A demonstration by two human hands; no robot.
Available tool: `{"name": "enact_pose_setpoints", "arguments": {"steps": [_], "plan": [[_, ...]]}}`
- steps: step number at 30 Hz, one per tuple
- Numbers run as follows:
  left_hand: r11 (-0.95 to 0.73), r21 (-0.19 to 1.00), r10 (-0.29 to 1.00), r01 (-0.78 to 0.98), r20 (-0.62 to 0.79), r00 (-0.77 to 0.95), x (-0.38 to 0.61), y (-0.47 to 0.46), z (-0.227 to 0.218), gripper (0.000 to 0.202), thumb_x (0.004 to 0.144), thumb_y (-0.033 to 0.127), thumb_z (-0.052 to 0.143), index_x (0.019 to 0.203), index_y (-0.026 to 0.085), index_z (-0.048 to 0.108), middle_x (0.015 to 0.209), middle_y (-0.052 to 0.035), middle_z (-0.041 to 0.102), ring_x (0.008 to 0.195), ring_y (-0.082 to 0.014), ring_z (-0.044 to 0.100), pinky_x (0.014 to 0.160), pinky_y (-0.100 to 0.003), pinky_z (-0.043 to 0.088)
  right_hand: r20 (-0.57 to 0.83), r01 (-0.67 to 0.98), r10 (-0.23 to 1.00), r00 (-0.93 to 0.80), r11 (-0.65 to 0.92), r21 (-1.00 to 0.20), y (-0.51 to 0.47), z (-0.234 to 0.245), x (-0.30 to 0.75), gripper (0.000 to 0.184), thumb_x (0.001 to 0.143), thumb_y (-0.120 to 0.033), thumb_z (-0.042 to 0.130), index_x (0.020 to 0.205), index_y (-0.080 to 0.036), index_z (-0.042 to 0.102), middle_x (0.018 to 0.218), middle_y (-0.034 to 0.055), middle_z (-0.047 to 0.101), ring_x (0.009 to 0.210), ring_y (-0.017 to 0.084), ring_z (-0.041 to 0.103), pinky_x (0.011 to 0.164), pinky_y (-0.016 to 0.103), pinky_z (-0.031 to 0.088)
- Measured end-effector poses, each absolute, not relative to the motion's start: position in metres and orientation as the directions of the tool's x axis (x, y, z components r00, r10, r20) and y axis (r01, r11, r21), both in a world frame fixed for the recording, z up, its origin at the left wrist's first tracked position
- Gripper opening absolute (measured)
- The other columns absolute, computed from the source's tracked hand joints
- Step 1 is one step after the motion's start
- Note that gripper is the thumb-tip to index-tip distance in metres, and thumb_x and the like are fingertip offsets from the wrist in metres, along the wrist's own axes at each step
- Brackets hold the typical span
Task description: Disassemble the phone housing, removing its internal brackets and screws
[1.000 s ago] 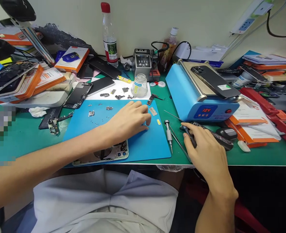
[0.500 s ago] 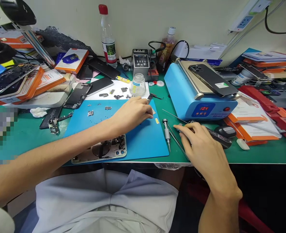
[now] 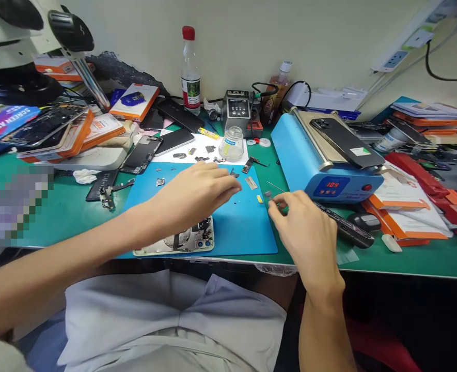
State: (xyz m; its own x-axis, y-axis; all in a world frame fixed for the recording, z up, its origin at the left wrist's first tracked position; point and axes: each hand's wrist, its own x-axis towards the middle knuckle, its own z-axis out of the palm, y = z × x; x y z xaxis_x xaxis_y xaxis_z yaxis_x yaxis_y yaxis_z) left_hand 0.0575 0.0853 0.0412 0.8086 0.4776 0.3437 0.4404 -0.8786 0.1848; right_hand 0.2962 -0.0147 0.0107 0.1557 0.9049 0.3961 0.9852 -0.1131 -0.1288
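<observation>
My left hand (image 3: 207,188) hovers over the blue mat (image 3: 247,232), its fingers curled together; whatever they may hold is hidden. Just right of the mat, my right hand (image 3: 301,230) has thumb and fingers closed around a screwdriver, whose grey end cap (image 3: 268,194) shows beyond the fingertips. The rest of its shaft is covered by the hand. Below my left forearm lies an opened phone housing (image 3: 205,237) with its cameras at the right. Small metal plates (image 3: 251,182) and a yellow-white piece (image 3: 259,199) rest on the mat's right side.
A blue heating plate machine (image 3: 309,175) carries a black phone (image 3: 346,142). Behind the mat stand a glass jar (image 3: 232,144) and a soldering station (image 3: 237,111). Phone screens (image 3: 141,155) and boxes crowd the left. A black-handled tool (image 3: 348,230) lies at right.
My right hand has moved left and closed around the screwdriver, which was lying on the table. The left hand has shifted back slightly from the small metal plate. The view has turned a little.
</observation>
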Motion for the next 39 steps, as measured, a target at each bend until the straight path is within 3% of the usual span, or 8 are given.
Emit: {"name": "enact_pose_setpoints", "arguments": {"steps": [3,7,12,16,18,21,31,39], "plan": [[-0.863,0.168,0.504,0.476,0.304,0.808,0.0,0.048,0.038,0.034,0.118,0.044,0.044,0.127,0.025,0.072,0.113,-0.0056,0.079,0.099,-0.0265,0.073,0.089,-0.046,0.053,0.53,0.892,0.821,0.211,0.059,-0.448,-0.024,0.009,0.288,0.022,0.114,-0.034,0.049,0.12,-0.023,0.067,0.112,0.007,0.08,0.076,0.018,0.071,0.068,0.034,0.053],[-0.76,0.152,0.642,0.632,0.327,0.693,-0.071,0.019,-0.003,0.056,0.098,0.072,0.067,0.139,0.035,0.064,0.139,-0.0072,0.074,0.115,-0.0416,0.072,0.092,-0.059,0.056,0.511,0.611,0.828,0.233,0.284,-0.739,-0.038,0.0,0.269,0.015,0.115,-0.035,0.051,0.116,-0.027,0.064,0.111,0.0011,0.08,0.071,0.013,0.069,0.064,0.029,0.058],[-0.63,0.348,0.777,0.695,0.252,0.577,-0.106,0.012,-0.031,0.055,0.093,0.067,0.075,0.141,0.046,0.058,0.148,-0.002,0.067,0.128,-0.0444,0.068,0.102,-0.064,0.058,0.452,0.602,0.865,0.217,0.246,-0.76,-0.038,-0.014,0.256,0.012,0.113,-0.034,0.056,0.12,-0.027,0.063,0.109,0.0026,0.078,0.079,0.014,0.073,0.066,0.029,0.062],[-0.49,0.598,0.846,0.634,0.152,0.511,-0.102,0.01,-0.005,0.062,0.096,0.053,0.079,0.151,0.046,0.05,0.156,-0.0048,0.058,0.144,-0.0372,0.061,0.111,-0.055,0.062,0.516,0.628,0.802,0.3,0.241,-0.74,-0.029,-0.021,0.243,0.063,0.106,-0.029,0.068,0.162,-0.029,0.039,0.11,0.0066,0.074,0.087,0.02,0.075,0.072,0.036,0.067],[-0.452,0.711,0.857,0.539,0.178,0.484,-0.092,0.012,0.008,0.069,0.096,0.045,0.081,0.155,0.046,0.045,0.162,-0.0056,0.053,0.154,-0.0353,0.053,0.123,-0.053,0.056,0.589,0.628,0.754,0.29,0.314,-0.712,-0.024,-0.022,0.23,0.076,0.106,-0.026,0.067,0.169,-0.034,0.026,0.107,0.0053,0.071,0.084,0.02,0.073,0.069,0.036,0.067],[-0.478,0.842,0.82,0.252,0.325,0.471,-0.071,0.021,0.017,0.074,0.099,0.034,0.079,0.161,0.041,0.038,0.168,-0.0092,0.051,0.16,-0.0336,0.049,0.128,-0.049,0.053,0.64,0.593,0.746,0.185,0.435,-0.678,-0.014,-0.025,0.208,0.065,0.108,-0.026,0.063,0.163,-0.039,0.031,0.111,0.0045,0.069,0.082,0.019,0.073,0.065,0.035,0.067],[-0.46,0.888,0.711,0.018,0.356,0.607,-0.032,0.041,0.003,0.069,0.105,0.039,0.074,0.162,0.045,0.036,0.183,-0.0034,0.034,0.163,-0.034,0.045,0.127,-0.051,0.054,0.549,0.524,0.836,0.0,0.467,-0.712,-0.002,-0.041,0.194,0.059,0.111,-0.021,0.059,0.158,-0.038,0.029,0.142,0.0107,0.065,0.111,0.023,0.078,0.076,0.038,0.072],[-0.531,0.83,0.722,0.168,0.34,0.603,-0.029,0.043,-0.003,0.098,0.092,0.038,0.089,0.167,0.051,0.028,0.183,-0.0014,0.033,0.166,-0.0378,0.039,0.117,-0.049,0.062,0.573,0.586,0.818,-0.057,0.492,-0.644,-0.001,-0.038,0.193,0.064,0.11,-0.019,0.058,0.162,-0.04,0.027,0.159,0.0115,0.058,0.122,0.024,0.076,0.083,0.04,0.072]]}}
